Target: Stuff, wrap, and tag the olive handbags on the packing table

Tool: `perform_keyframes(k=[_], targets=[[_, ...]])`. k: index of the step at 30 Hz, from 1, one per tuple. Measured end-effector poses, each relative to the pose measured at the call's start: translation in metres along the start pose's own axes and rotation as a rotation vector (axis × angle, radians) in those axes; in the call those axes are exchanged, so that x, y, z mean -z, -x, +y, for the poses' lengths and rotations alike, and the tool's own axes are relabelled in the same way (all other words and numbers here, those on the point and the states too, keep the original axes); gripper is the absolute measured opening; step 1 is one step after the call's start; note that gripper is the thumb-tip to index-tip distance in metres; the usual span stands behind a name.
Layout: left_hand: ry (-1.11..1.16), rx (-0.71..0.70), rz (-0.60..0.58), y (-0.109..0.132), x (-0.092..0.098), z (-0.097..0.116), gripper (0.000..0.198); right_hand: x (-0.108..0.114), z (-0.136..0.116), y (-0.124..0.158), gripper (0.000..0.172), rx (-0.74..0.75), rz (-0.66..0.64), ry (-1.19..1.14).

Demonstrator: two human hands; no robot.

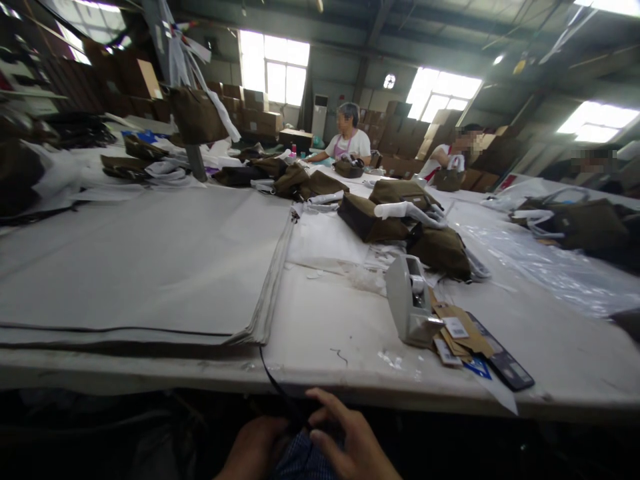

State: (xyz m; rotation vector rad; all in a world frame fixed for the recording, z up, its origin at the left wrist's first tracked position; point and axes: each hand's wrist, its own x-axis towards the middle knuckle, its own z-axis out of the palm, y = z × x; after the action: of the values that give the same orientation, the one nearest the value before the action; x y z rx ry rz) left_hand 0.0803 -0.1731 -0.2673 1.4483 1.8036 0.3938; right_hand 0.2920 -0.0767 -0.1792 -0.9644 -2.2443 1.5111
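Below the table's front edge, my left hand [257, 443] is closed around a thin black strap [270, 375]. Its fingertips are partly lost in the dark. My right hand [350, 437] is beside it, thumb and curled fingers closing on the same strap, with the index finger raised. The strap hangs over the edge from beside a stack of large pale sheets [150, 260]. Where its lower end lies between my hands is too dark to make out.
A grey tape dispenser [403, 300] stands right of centre, beside brown tags [463, 330] and a dark phone [505, 360]. Several olive bags [373, 217] lie further back. One bag [195, 117] hangs by a post. Two people [350, 143] work across the table; another is blurred at right.
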Motion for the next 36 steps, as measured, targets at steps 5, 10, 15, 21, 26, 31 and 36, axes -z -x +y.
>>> perform_keyframes(k=[5,10,15,21,26,31,36], targets=[[-0.083,-0.03,0.369,0.042,0.049,-0.036,0.034,-0.006,0.017,-0.001,0.052,0.06,0.018,-0.062],[-0.248,0.066,0.604,0.085,0.074,-0.11,0.037,-0.034,0.012,-0.027,0.05,0.173,-0.099,-0.012],[-0.322,-0.026,0.844,0.094,0.083,-0.111,0.035,-0.044,-0.013,-0.051,0.035,0.222,0.06,-0.075],[-0.54,-0.401,1.056,0.047,0.144,-0.025,0.058,-0.046,-0.036,-0.119,0.053,0.182,0.288,-0.256],[-0.721,-0.414,0.733,-0.015,0.183,-0.027,0.095,-0.043,-0.047,-0.178,0.067,0.22,0.138,-0.445],[-0.414,-0.476,0.547,-0.017,0.238,-0.021,0.084,-0.041,-0.049,-0.181,0.063,0.181,0.157,-0.305],[0.028,-0.283,0.732,0.001,0.294,0.012,0.057,-0.063,-0.075,-0.181,0.095,0.133,0.272,-0.127]])
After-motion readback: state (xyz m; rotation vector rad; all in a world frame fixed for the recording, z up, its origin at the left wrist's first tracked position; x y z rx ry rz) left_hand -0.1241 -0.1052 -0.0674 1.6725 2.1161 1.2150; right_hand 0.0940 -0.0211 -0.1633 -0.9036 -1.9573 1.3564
